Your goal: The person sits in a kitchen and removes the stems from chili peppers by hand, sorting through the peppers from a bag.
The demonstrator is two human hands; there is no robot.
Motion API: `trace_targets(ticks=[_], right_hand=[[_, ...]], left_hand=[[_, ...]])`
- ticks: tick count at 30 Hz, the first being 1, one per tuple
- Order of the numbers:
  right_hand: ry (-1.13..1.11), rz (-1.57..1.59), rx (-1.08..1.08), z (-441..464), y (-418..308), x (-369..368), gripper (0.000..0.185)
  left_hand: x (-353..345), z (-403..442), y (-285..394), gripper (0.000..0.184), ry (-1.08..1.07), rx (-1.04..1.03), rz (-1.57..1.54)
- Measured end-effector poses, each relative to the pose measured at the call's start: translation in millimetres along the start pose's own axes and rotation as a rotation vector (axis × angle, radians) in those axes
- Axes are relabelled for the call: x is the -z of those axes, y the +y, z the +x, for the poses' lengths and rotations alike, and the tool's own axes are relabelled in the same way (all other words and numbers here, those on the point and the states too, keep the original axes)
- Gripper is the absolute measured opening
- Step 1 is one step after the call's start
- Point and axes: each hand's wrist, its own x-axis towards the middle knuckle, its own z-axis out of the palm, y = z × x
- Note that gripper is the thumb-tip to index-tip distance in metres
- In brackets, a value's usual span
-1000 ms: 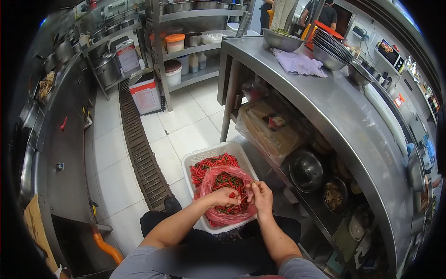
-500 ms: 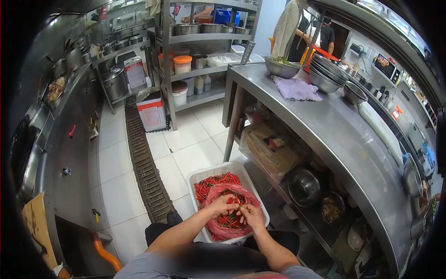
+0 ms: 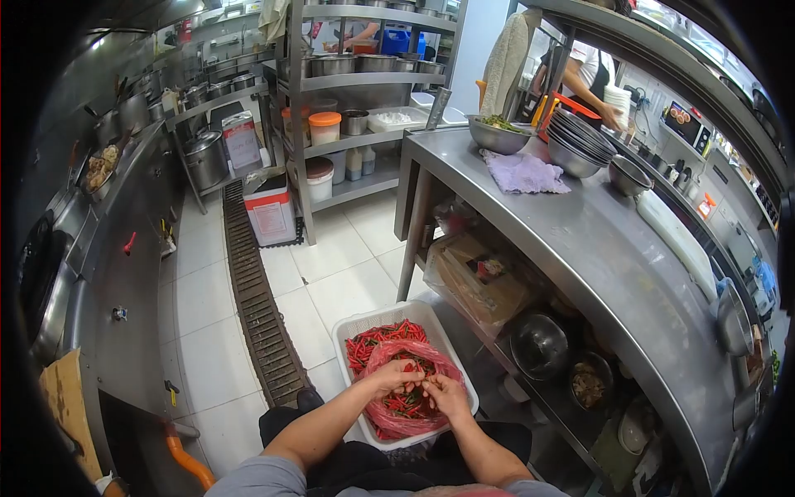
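Observation:
A white perforated basket [image 3: 344, 330] sits low in front of me, between my knees. Red chilies [image 3: 383, 339] with some green among them fill its far part. A red translucent plastic bag [image 3: 441, 358] lies open inside the basket, with more chilies in it. Over the bag's opening, my left hand [image 3: 394, 378] has its fingers pinched round a red chili. My right hand [image 3: 445, 393] is close against it, fingers pressed together; what they hold is too small to make out.
At the right stands a steel counter [image 3: 580, 240] with bowls, a purple cloth [image 3: 527, 172] and a lower shelf of containers. A floor drain [image 3: 252, 290] runs at the left. Behind it are a lidded tin [image 3: 270, 217] and a steel rack [image 3: 356, 195]. People work farther back.
My hands have come together over the bag; one second ago the right one was at the bag's edge. The view has tilted up, and a person with white stacked items shows behind the counter.

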Motion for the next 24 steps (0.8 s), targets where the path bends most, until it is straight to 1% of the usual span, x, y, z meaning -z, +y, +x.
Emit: trace_targets(ticks=[2,6,8,9,11,12,13,14,15,17,18,20,21,22,24], right_hand=[[0.03,-0.089,0.04,2,4,-3,0.015],[0.004,-0.1,0.052,8,18,-4,0.015],[-0.002,-0.046,0.037,8,20,-3,0.011],[-0.002,-0.044,0.034,5,14,-4,0.011],[0.041,-0.143,0.131,-4,1,-5,0.01],[0.04,-0.146,0.131,-8,-8,-6,0.01],[0.051,-0.26,0.215,-15,-18,-8,0.012],[0.06,-0.374,0.299,-21,-24,-10,0.015],[0.055,-0.378,0.3,-27,-26,-13,0.015],[0.094,-0.623,0.717,-31,-35,-17,0.016],[0.088,-0.629,0.728,-32,-39,-15,0.016],[0.053,-0.581,0.568,-34,-46,-7,0.015],[0.097,-0.594,0.609,-37,-58,-1,0.014],[0.113,-0.55,0.413,-38,-62,8,0.015],[0.174,-0.609,0.414,-38,-69,31,0.015]], left_hand=[[3,1,2,0.016,0.013,0.014,-0.025],[5,2,2,0.017,0.053,0.0,-0.022],[5,1,0,0.018,0.057,0.012,-0.02],[3,0,2,0.017,0.048,0.015,-0.061],[2,-3,6,0.017,0.038,0.019,-0.101],[1,-6,10,0.017,-0.004,0.033,-0.16],[-1,-9,12,0.017,-0.045,0.047,-0.222],[-1,-12,10,0.017,-0.043,0.044,-0.227],[1,-14,9,0.017,-0.081,0.075,-0.253],[5,-17,14,0.018,-0.118,0.087,-0.276],[7,-19,18,0.017,-0.11,0.065,-0.245],[13,-26,26,0.017,-0.096,0.03,-0.215],[18,-32,33,0.015,-0.036,-0.03,-0.164],[23,-39,41,0.014,0.025,-0.09,-0.115],[30,-56,50,0.013,0.06,-0.122,-0.099]])
